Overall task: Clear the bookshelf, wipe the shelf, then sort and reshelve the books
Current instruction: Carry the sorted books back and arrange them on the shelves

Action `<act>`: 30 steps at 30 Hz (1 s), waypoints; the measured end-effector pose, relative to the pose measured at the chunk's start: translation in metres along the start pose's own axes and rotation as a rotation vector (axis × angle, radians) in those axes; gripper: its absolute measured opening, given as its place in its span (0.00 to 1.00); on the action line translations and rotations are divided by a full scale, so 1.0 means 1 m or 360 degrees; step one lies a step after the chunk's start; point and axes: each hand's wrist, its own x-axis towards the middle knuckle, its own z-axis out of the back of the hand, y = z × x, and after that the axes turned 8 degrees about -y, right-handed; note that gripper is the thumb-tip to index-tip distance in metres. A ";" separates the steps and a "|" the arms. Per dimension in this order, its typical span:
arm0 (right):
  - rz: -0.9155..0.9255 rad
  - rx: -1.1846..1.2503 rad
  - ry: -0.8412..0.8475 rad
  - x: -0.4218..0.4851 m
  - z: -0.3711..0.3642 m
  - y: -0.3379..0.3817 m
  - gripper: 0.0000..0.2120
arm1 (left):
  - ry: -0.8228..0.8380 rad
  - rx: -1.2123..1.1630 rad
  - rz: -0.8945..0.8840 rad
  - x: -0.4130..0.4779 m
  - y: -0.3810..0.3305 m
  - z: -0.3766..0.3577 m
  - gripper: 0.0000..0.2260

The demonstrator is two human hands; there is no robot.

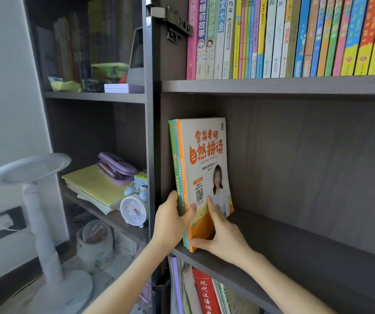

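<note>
A few thin books [201, 168] stand upright at the left end of the dark wooden middle shelf [295, 241], an orange-and-cream one outermost with green and teal ones behind it. My left hand [170, 220] grips their lower front edge, thumb on the orange cover. My right hand [220, 234] holds the same books from the right: index finger flat on the cover, thumb at the bottom corner. To the right of these books the shelf board is bare.
The shelf above holds a full row of colourful children's books [295, 37]. Below, more books [204, 291] stand upright. The left cabinet holds a yellow notebook stack [93, 189], a purple pencil case [116, 168] and an alarm clock [134, 207]. A white lamp [34, 177] stands at the left.
</note>
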 end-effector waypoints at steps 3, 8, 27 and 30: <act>-0.0086 0.0134 0.0066 0.011 0.008 -0.003 0.57 | -0.0074 0.0102 0.0009 0.000 -0.003 -0.006 0.10; -0.0164 0.0194 0.0113 0.028 0.011 -0.003 0.59 | 0.0001 0.0301 0.0020 0.015 -0.008 -0.014 0.16; 0.0101 0.0231 -0.0418 -0.013 0.046 0.025 0.20 | 0.0133 0.0476 0.0276 -0.014 -0.033 0.036 0.20; 0.0249 0.0366 -0.0397 -0.026 0.053 0.049 0.11 | 0.0061 0.0454 0.0296 -0.026 -0.042 0.057 0.14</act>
